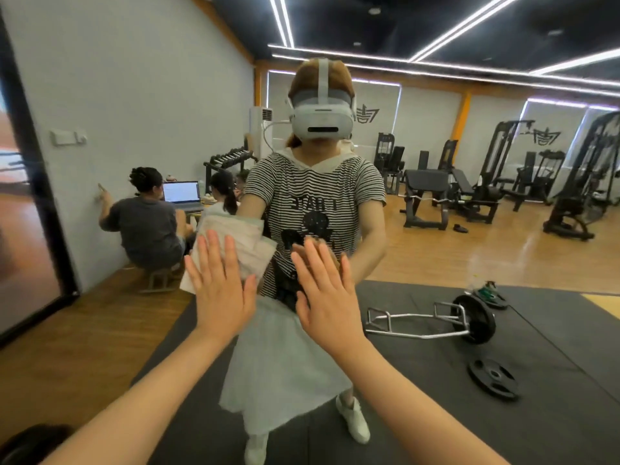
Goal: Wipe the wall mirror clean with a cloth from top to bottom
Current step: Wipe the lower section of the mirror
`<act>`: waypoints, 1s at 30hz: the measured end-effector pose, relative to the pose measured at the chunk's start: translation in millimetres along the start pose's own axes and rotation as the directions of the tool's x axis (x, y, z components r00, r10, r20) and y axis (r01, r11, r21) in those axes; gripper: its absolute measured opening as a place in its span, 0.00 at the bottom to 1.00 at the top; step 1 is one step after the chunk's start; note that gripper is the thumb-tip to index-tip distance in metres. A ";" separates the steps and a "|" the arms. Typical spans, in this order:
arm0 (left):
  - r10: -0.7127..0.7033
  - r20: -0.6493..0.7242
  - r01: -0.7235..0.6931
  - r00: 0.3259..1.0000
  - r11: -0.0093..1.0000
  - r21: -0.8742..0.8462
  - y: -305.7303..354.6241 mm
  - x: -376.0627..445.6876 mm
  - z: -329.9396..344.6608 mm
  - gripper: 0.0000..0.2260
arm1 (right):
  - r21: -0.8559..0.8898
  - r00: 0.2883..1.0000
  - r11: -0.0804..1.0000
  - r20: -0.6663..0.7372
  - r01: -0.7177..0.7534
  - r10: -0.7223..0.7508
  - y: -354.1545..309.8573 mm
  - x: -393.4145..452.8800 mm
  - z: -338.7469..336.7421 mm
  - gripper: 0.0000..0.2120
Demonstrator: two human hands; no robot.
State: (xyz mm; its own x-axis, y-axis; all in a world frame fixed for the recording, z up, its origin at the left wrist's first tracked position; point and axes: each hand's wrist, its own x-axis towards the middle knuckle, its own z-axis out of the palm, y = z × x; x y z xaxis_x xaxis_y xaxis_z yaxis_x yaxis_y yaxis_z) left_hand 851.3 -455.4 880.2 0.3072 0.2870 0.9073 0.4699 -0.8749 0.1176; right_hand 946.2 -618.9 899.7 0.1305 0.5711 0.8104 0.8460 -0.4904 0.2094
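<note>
Two bare hands lie flat on the large glass wall mirror [436, 229], fingers straight and spread. Left hand [221, 290] presses a pale, crumpled rectangular cloth [235, 243] against the glass (its lower part hidden behind the palm); right hand [327, 297] holds nothing. Reflected: blurry black gym machines [469, 186], a round black weight plate [493, 377].

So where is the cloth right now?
In the head view, the cloth lies flat against the mirror, left of centre, under the left hand.
</note>
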 end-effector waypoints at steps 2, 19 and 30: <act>0.007 0.024 -0.008 1.000 0.999 0.049 -0.1 1.7 -0.3 0.31 | 0.017 0.997 0.998 0.028 0.067 -0.067 19.1 -12.5 -9.6 0.31; -0.185 0.074 0.186 0.980 0.983 -0.007 5.6 2.2 -11.3 0.28 | -0.176 0.967 0.982 -0.232 0.063 -0.104 186.3 -62.5 -5.4 0.32; -0.606 -0.197 0.547 0.770 0.787 -0.285 55.0 23.5 20.0 0.25 | -0.230 0.957 0.972 -0.265 0.054 -0.115 188.0 -62.9 4.5 0.30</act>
State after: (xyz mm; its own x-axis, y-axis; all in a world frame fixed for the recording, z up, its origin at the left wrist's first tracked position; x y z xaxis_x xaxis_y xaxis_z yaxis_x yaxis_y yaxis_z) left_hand 900.9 -488.9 899.9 -0.2114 0.6744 0.7074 0.3023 -0.6432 0.7035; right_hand 1099.4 -744.1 885.6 -0.1096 0.4290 0.8966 0.7104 -0.5971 0.3725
